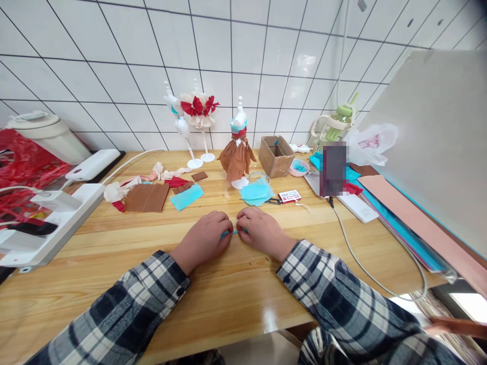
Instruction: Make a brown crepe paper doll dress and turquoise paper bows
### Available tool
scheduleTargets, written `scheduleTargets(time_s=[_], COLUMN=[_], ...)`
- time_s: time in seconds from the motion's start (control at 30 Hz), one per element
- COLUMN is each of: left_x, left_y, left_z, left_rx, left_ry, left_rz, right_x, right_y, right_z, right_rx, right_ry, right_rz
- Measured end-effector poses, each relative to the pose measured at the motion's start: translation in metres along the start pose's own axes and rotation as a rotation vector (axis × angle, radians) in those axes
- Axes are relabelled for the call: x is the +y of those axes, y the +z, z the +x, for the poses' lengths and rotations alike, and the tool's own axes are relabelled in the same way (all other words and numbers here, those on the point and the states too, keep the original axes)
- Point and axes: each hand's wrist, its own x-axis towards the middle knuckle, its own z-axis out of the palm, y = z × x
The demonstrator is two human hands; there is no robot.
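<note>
A thin strip of blue crepe paper (235, 232) runs between my two hands, low over the wooden tabletop. My left hand (207, 234) is closed on one end of it and my right hand (263, 233) on the other. The fingers hide most of the strip. Just beyond the right hand lie flat blue paper pieces (257, 192), and beyond the left hand a blue rectangle (187, 196). Further back stands a small white dress form (239, 121) with a blue top, a red waist and a brown paper skirt (236, 156).
Two more dress forms (183, 129) (201, 119) stand near the tiled wall. Brown paper (147, 197) and scraps lie left, by a power strip (57, 228). At right are a cardboard box (276, 156), a pink dish (299, 168), a small red-and-white packet (289, 196) and a cable (352, 263).
</note>
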Motion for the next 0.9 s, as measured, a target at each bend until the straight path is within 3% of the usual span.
scheduleTargets(time_s=[0.2,0.47,0.9], left_x=[0.005,0.006,0.009], left_y=[-0.003,-0.003,-0.007], left_z=[-0.004,-0.001,-0.001], left_rx=[0.052,0.124,0.207], left_ry=[-0.006,-0.016,0.032], left_rz=[-0.107,0.037,0.095], right_x=[0.002,0.001,0.000], right_y=[-0.001,-0.002,-0.012], right_z=[-0.001,-0.002,-0.003], right_rx=[0.025,0.076,0.040], right_ry=[-0.046,-0.069,-0.013], right_rz=[-0.064,-0.104,0.002])
